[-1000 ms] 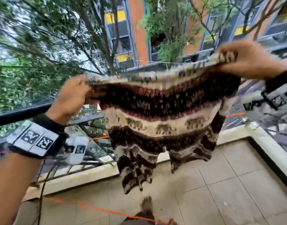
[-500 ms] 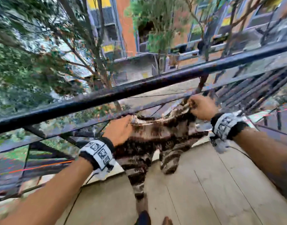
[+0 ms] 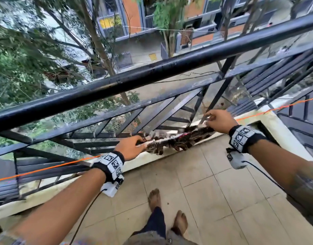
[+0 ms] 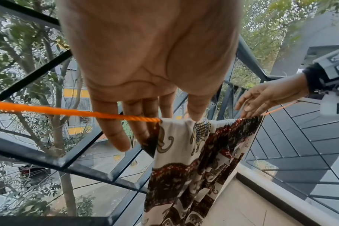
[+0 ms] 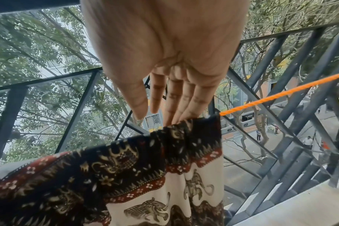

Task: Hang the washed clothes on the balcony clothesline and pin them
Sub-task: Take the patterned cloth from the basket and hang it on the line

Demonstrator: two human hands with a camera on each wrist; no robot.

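A brown, cream and red elephant-print garment [image 3: 178,140] hangs folded over the orange clothesline [image 3: 46,167] just inside the railing. My left hand [image 3: 142,141] is at its left end. In the left wrist view the left hand [image 4: 158,130] has its thumb on the cloth's [image 4: 194,160] top fold and straight fingers behind the line [image 4: 48,110]. My right hand [image 3: 207,119] is at the right end. In the right wrist view the right hand [image 5: 159,117] touches the cloth's [image 5: 126,168] top edge with straight fingertips, thumb free, beside the bare line [image 5: 281,93]. No clothespin is in view.
A thick black top rail [image 3: 152,71] crosses above my hands, with lattice bars behind the line. A low pale ledge [image 3: 148,158] runs under the railing. The tiled balcony floor [image 3: 214,183] lies behind, with my bare feet [image 3: 154,197] on it. Trees and a street lie far below.
The garment, gripped and held up spread between both hands a second ago, has come down onto the orange line. Both hands have loosened to straight fingers on its top edge.
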